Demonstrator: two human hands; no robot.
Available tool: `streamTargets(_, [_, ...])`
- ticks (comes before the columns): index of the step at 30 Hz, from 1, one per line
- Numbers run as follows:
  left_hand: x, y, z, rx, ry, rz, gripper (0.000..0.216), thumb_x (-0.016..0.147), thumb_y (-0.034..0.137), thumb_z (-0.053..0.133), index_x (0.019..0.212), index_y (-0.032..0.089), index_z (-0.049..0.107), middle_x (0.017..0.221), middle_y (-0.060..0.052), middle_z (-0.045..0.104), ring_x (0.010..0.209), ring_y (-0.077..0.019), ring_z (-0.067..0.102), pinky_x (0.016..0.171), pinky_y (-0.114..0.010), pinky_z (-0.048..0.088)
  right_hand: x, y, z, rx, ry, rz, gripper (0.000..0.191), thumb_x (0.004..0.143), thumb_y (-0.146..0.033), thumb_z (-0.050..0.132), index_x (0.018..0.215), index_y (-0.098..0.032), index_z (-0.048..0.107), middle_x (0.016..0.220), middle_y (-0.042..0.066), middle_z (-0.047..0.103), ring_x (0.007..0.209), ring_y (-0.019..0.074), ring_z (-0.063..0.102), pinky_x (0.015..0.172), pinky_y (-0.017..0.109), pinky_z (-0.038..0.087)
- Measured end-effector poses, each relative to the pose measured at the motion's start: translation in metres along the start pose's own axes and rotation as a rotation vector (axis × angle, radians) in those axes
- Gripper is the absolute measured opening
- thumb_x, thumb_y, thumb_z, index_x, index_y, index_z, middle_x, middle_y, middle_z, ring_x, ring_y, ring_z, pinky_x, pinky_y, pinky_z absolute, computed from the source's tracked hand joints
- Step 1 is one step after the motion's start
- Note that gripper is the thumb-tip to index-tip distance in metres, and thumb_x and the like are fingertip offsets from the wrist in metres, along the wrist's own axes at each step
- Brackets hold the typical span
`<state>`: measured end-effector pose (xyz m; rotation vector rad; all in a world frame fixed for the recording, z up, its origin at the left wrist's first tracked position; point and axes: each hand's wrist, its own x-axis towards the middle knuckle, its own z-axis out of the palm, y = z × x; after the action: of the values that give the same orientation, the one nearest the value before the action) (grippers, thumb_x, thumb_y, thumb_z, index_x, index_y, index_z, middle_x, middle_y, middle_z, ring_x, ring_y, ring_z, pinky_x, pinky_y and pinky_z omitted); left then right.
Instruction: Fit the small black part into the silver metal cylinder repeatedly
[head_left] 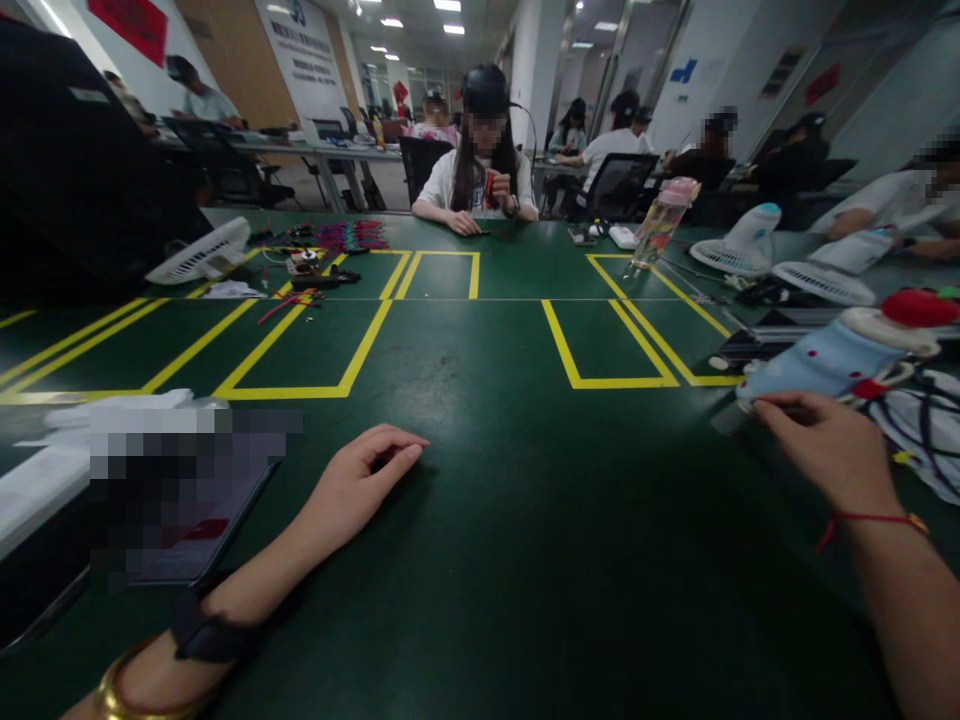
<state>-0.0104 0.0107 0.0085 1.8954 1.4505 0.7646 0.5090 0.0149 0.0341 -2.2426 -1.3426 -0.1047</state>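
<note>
My left hand (pixel 369 468) rests on the green table (pixel 480 560), left of the middle. Its fingers are curled, thumb and forefinger tips close together, and nothing shows between them. At the right, my right hand (pixel 836 445) has its fingers closed on a small, see-through, flat piece (pixel 733 416), which is blurred; its exact kind is unclear. Right behind that hand lies a light blue bottle (pixel 821 355) with a red top, tilted in view. A phone-like dark screen (pixel 244 505), partly pixelated, lies to the left of my left hand.
Yellow tape (pixel 626 383) marks boxes on the table. White fans (pixel 206 255) stand at both sides, with wires (pixel 352 237) at the back left. A clear bottle (pixel 664 225) stands at the back right. Across the table sits a person (pixel 480 165) holding a small orange-and-black thing.
</note>
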Motion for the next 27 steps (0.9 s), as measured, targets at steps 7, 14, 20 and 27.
streamTargets(7, [0.000, 0.001, -0.001, 0.002, -0.009, 0.005, 0.026, 0.088, 0.043, 0.052, 0.098, 0.025, 0.068, 0.102, -0.003, 0.065, 0.094, -0.0218, 0.060, 0.083, -0.034, 0.046, -0.002, -0.003, 0.005, 0.133, 0.044, 0.098, 0.040, 0.068, -0.047, 0.063, 0.095, -0.018, 0.069, 0.083, 0.007, 0.067, 0.075, 0.0177, 0.060, 0.068, 0.031, 0.042])
streamTargets(14, [0.000, -0.001, -0.001, -0.002, -0.023, 0.005, 0.027, 0.088, 0.044, 0.052, 0.099, 0.025, 0.067, 0.104, -0.004, 0.065, 0.095, -0.0223, 0.060, 0.082, -0.035, 0.046, 0.000, -0.002, 0.001, 0.125, -0.042, 0.101, 0.034, 0.070, -0.041, 0.063, 0.095, -0.019, 0.071, 0.084, 0.008, 0.067, 0.073, 0.0173, 0.058, 0.065, 0.031, 0.040])
streamTargets(20, [-0.001, -0.001, -0.002, -0.007, -0.033, 0.002, 0.026, 0.088, 0.043, 0.052, 0.099, 0.025, 0.067, 0.102, -0.004, 0.064, 0.093, -0.0216, 0.060, 0.081, -0.034, 0.047, -0.006, -0.003, -0.004, 0.181, -0.051, 0.089, 0.039, 0.067, -0.043, 0.067, 0.101, -0.024, 0.068, 0.095, 0.005, 0.067, 0.080, 0.0162, 0.060, 0.071, 0.031, 0.042])
streamTargets(27, [0.000, -0.003, 0.000, -0.009, -0.023, 0.019, 0.026, 0.088, 0.042, 0.052, 0.099, 0.025, 0.068, 0.103, -0.004, 0.065, 0.095, -0.0224, 0.060, 0.085, -0.035, 0.046, -0.016, -0.004, 0.012, 0.262, -0.051, 0.137, 0.059, 0.054, -0.044, 0.077, 0.104, -0.019, 0.059, 0.094, 0.009, 0.065, 0.081, 0.0192, 0.062, 0.069, 0.031, 0.047])
